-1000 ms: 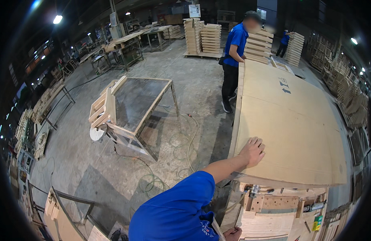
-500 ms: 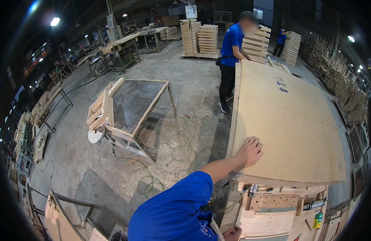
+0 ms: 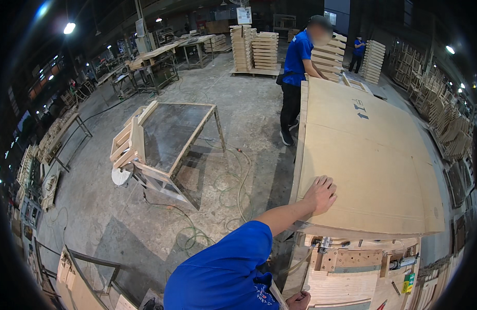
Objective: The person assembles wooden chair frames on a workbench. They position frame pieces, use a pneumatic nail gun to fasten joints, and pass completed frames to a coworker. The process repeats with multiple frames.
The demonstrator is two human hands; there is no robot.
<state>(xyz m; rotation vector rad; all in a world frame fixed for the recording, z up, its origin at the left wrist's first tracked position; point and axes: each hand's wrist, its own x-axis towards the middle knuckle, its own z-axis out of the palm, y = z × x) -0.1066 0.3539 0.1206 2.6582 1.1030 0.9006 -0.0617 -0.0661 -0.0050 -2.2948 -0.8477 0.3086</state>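
My left hand rests palm down on the near left part of a large brown cardboard sheet, fingers slightly bent and holding nothing. The sheet covers the far part of a workbench and bows a little along its length. My right hand is low at the frame's bottom, beside the bench's near left edge. Its fingers are curled together, and whatever they hold is hidden. Close to it lies a pale wooden panel within a wooden jig with metal clamps.
A co-worker in a blue shirt leans over the sheet's far end. To the left stands a metal-framed table with wooden frame parts. Hoses coil on the floor. Stacked wooden parts stand behind. A green-yellow box lies on the bench.
My hands stay in place. The view shifts very slightly. The nearer co-worker's arms shift a little, and a distant person by a stack has changed posture.
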